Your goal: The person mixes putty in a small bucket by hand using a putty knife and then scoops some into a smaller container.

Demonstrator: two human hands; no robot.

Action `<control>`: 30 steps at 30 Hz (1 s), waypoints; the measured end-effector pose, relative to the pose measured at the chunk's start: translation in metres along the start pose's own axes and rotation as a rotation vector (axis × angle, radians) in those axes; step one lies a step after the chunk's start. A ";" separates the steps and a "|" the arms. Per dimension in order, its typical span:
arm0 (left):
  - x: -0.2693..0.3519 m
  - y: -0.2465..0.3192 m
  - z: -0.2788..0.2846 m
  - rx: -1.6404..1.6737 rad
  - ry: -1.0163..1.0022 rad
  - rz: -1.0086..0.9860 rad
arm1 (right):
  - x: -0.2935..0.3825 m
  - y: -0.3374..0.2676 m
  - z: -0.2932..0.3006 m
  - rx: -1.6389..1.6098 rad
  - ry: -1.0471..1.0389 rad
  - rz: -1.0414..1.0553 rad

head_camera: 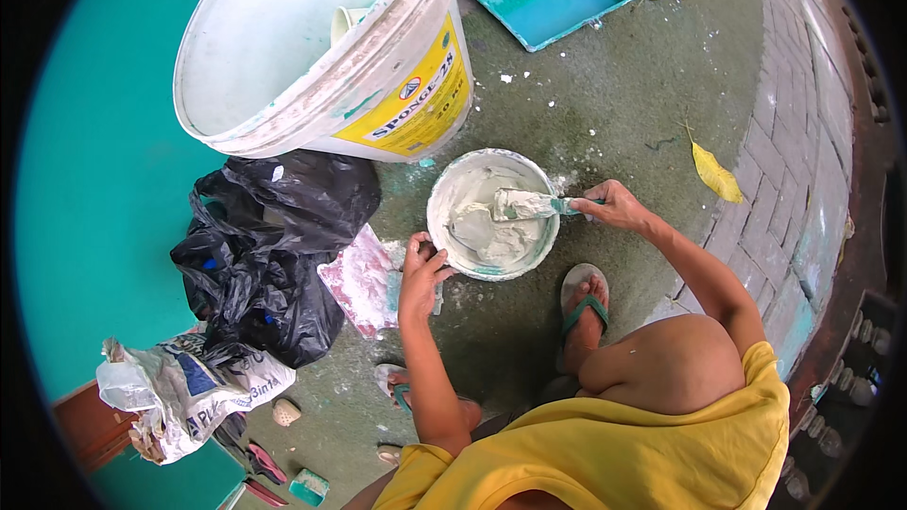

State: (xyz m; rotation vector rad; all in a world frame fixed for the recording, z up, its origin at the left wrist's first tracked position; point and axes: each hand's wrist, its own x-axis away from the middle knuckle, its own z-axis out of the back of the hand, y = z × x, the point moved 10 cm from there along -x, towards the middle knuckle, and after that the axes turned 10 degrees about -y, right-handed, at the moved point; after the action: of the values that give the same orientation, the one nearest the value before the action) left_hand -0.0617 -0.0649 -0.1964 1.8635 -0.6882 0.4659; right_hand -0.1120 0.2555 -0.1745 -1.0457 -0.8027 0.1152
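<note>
A round white tub (494,272) stands on the concrete floor in front of me, its rim smeared with green paint. Thick off-white paste (510,235), like putty, coats its bottom and walls. My right hand (611,205) grips the green handle of a putty knife (528,205) reaching over the tub's right rim. Paste covers the blade, which lies over the paste inside. With fingers and thumb, my left hand (423,276) holds the tub's lower left rim. Beside that hand lies a paste-smeared pink and white sheet (361,280), partly hidden by the hand.
A large white plastic bucket (397,85) holding a pale cup (345,23) stands beyond the tub. Behind it is a green paint tray (545,0). Black plastic bags (276,248) and a crumpled printed sack (198,389) lie left, along a green wall (106,177). Grey pavers (765,184) border the right.
</note>
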 end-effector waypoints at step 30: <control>-0.001 -0.002 0.002 0.021 -0.007 -0.016 | 0.101 -0.052 0.078 0.270 0.094 -0.156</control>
State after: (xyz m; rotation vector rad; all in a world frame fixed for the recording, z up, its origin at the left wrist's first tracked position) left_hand -0.0612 -0.0658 -0.1992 1.8901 -0.6751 0.4578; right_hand -0.1037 0.3296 -0.0585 -0.7261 -0.7572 0.0396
